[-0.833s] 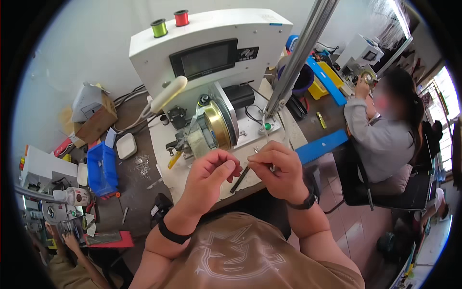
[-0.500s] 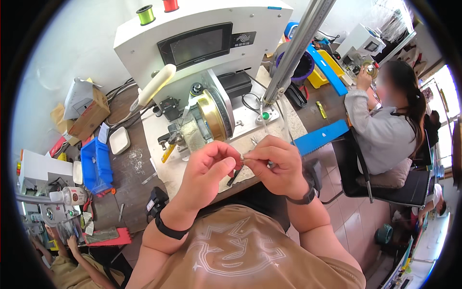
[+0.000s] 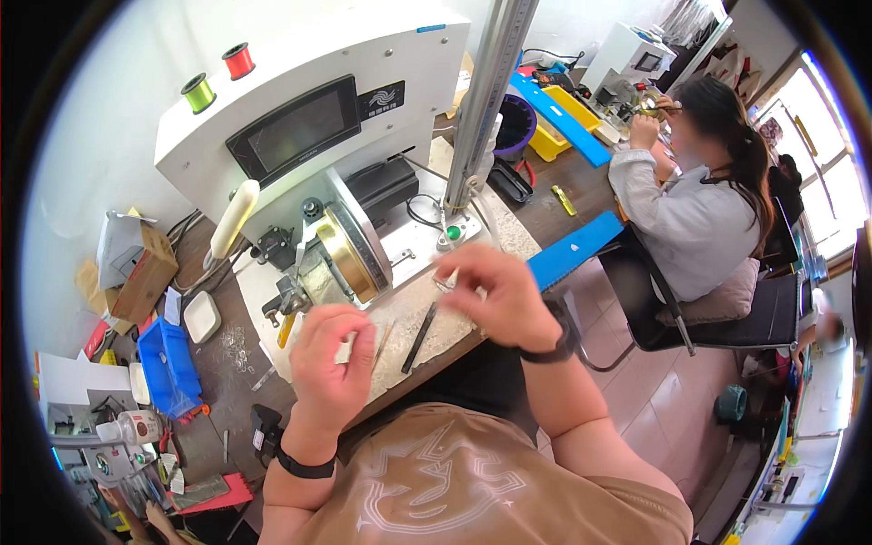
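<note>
We seemed between grips: our left hand [image 3: 333, 365] curled loosely, our right hand [image 3: 498, 300] narrowly pinched; blur hid any contents. At the right hand's eight o'clock, a black stick [image 3: 419, 340] lay between them; lifting it called for steady fingertips.

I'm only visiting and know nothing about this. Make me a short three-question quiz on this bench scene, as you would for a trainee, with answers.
1. True or false: the green spool stands left of the red spool on the white machine.
2. Fill in: of the wearer's left hand and right hand, the ____ is nearer the blue bin.
3. What colour is the thicker rod lying between those hands? A yellow, B black, C blue.

Key: 1 True. 2 Left. 3 B.
</note>
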Demonstrator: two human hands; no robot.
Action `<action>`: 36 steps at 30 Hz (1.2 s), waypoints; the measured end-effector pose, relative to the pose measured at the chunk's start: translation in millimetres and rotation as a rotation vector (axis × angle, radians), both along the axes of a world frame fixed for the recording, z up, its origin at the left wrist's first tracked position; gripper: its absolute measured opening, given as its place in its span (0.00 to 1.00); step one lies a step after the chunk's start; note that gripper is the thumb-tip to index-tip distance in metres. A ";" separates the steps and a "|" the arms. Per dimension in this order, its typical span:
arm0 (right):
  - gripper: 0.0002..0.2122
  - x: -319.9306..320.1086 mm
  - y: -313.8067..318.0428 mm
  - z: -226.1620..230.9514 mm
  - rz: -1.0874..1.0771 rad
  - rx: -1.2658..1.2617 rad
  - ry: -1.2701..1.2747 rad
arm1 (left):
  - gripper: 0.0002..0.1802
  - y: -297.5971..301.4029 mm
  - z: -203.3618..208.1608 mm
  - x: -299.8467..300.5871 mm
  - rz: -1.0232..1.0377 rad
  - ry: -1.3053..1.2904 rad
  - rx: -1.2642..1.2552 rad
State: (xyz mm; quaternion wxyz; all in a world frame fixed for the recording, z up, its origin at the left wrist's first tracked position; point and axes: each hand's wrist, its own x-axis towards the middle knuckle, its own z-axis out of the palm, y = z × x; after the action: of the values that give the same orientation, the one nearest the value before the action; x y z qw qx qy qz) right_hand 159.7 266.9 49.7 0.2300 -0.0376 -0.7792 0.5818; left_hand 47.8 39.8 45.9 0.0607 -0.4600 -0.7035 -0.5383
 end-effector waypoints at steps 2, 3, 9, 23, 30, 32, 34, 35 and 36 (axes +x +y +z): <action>0.09 -14.4 24.9 -19.4 -0.284 -0.352 -0.014 | 0.03 -7.2 -3.6 -0.6 0.096 0.002 -0.001; 0.07 -25.2 39.8 -35.1 -0.431 -0.353 0.009 | 0.03 -9.5 -7.2 -1.4 0.153 0.046 0.025; 0.11 -66.1 70.0 -57.5 -0.328 -0.634 -0.116 | 0.05 -24.2 -25.9 4.3 0.218 0.272 0.080; 0.11 -31.8 102.6 13.3 -0.794 -0.160 0.218 | 0.08 -34.4 -23.8 6.0 -0.165 0.014 -0.125; 0.08 -49.5 107.0 210.4 -0.673 0.089 0.643 | 0.09 -101.1 -31.5 1.4 -0.426 -0.359 -0.141; 0.09 -73.8 110.4 261.5 -0.655 0.089 0.722 | 0.09 -109.0 -39.2 0.2 -0.443 -0.437 -0.082; 0.10 -97.5 116.3 294.3 -0.532 0.025 0.777 | 0.09 -114.0 -43.1 -1.4 -0.450 -0.525 -0.024; 0.11 -106.7 116.1 304.9 -0.482 -0.002 0.801 | 0.09 -115.6 -44.7 -1.4 -0.449 -0.553 -0.015; 0.11 -114.2 115.5 312.2 -0.433 -0.027 0.820 | 0.09 -115.7 -46.2 -1.7 -0.449 -0.584 -0.007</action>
State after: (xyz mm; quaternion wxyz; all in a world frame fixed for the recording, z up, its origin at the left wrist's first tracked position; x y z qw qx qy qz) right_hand 45.5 382.4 361.8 0.6349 0.0307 -0.5903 0.4974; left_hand 46.0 -75.9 -0.3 -0.2639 -0.4302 -0.5746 -0.6443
